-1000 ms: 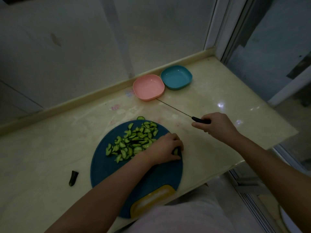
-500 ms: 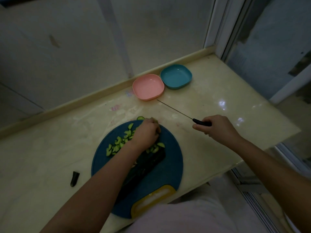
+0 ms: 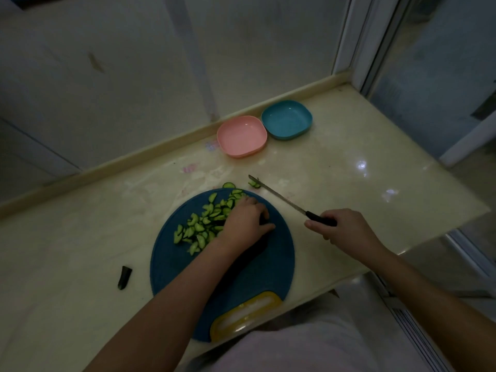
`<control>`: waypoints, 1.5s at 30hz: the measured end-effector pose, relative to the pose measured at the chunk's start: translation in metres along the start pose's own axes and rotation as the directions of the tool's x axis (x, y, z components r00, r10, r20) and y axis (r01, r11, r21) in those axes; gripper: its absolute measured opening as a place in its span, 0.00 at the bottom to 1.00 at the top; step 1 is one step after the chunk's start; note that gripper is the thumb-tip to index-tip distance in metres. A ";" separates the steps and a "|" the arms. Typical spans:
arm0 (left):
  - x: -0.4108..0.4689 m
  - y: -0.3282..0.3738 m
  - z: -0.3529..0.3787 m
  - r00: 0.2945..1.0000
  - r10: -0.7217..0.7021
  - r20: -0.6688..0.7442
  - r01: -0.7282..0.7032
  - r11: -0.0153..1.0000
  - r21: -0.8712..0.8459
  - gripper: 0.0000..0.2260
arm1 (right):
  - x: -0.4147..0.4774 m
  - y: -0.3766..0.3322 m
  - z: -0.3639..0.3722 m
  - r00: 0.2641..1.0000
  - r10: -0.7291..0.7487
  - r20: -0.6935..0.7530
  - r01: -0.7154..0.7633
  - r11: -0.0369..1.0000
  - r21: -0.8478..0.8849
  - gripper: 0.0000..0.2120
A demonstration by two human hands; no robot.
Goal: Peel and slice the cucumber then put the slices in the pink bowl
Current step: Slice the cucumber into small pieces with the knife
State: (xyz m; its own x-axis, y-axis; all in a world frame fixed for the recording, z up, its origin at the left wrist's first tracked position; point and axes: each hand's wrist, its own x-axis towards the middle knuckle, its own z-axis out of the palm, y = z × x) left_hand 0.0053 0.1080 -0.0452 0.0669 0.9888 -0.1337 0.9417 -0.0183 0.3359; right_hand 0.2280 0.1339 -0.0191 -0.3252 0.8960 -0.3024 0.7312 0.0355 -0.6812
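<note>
The cucumber slices point(image 3: 205, 222) are lying in one loose heap on the far left part of the one blue cutting board point(image 3: 271, 272). They overlap too much to count exactly, but there are well over twenty. One more slice point(image 3: 229, 185) is sitting alone on the counter just beyond the board's far rim. A small green clump point(image 3: 254, 184), one slice or two, is lying at the knife's tip, off the board.

The left hand point(image 3: 245, 224) is resting on the board at the right edge of the heap. Its fingers are curling over a dark unsliced cucumber piece point(image 3: 264, 219), with the thumb lying alongside. The light is too dim to show how far that piece runs under the hand.

The right hand point(image 3: 346, 229) is gripping the black handle of the single knife point(image 3: 320, 218). It is hovering just right of the board, and the thin blade is pointing away toward the two bowls.

Those two bowls are sitting by the back ledge, touching side by side. The pink bowl point(image 3: 241, 136) is on the left and the blue bowl point(image 3: 286, 119) on the right, both well apart from the slices.

One dark cucumber end point(image 3: 124, 277) is lying on the cream countertop point(image 3: 349, 162), just left of the board. The board's one yellow handle point(image 3: 245, 315) is overhanging the near edge.
</note>
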 end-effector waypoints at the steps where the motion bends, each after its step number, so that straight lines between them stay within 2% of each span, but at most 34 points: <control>1: 0.002 0.000 -0.002 1.000 0.006 0.001 -0.006 1.000 -0.004 0.15 | -0.001 0.001 0.000 1.000 0.008 -0.007 -0.007 1.000 0.023 0.16; 3: 0.005 -0.001 -0.005 0.999 0.029 0.041 -0.029 1.000 0.004 0.16 | -0.001 0.002 -0.002 0.999 0.031 -0.022 -0.029 0.995 0.094 0.15; 6: 0.007 -0.004 -0.006 0.994 0.049 0.098 -0.053 0.998 0.041 0.11 | -0.001 0.002 -0.004 0.997 0.056 -0.045 -0.048 0.987 0.151 0.13; 9: 0.007 -0.011 -0.009 0.994 0.086 0.063 -0.091 0.993 0.077 0.06 | -0.001 0.003 -0.005 0.997 0.061 -0.054 -0.052 0.987 0.154 0.14; 12: 0.000 -0.015 -0.013 0.997 0.080 -0.014 -0.080 0.997 -0.011 0.06 | -0.005 0.005 -0.001 0.998 0.065 -0.020 -0.061 0.985 0.163 0.15; 16: -0.030 -0.001 -0.011 0.992 0.001 -0.130 -0.004 1.000 -0.027 0.10 | -0.016 0.007 0.016 0.998 0.060 0.021 -0.062 0.991 0.119 0.18; 20: -0.062 0.008 0.001 0.997 -0.059 -0.042 0.061 0.998 0.025 0.17 | -0.031 0.006 0.040 0.998 0.040 0.043 -0.043 0.996 0.078 0.18; 22: -0.068 0.012 0.008 0.996 -0.083 -0.035 0.084 0.995 0.046 0.17 | -0.039 0.006 0.051 0.998 0.027 0.049 -0.030 0.997 0.073 0.16; 26: -0.073 0.014 0.020 0.994 -0.061 -0.093 0.065 0.997 0.032 0.15 | -0.054 0.008 0.065 0.998 0.011 0.057 -0.012 1.000 0.026 0.13; 33: -0.065 0.018 0.033 0.989 -0.020 -0.147 0.007 0.996 -0.088 0.15 | -0.062 0.005 0.077 0.998 0.049 0.035 -0.050 0.998 0.034 0.14; 40: -0.044 0.024 0.050 0.959 -0.063 -0.277 0.015 0.985 -0.169 0.15 | -0.051 -0.009 0.079 0.998 0.046 0.035 -0.047 0.999 0.011 0.15; 45: -0.044 0.022 0.054 0.955 -0.073 -0.289 0.017 0.981 -0.192 0.15 | -0.050 -0.014 0.075 0.997 0.060 0.046 -0.060 0.998 0.008 0.16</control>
State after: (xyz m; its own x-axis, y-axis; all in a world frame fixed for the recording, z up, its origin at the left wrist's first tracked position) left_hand 0.0410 0.0564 -0.0822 -0.1002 0.9881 0.1170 0.8621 0.0274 0.5061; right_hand 0.1887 0.0556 -0.0446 -0.3084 0.8751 -0.3730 0.7443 -0.0221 -0.6674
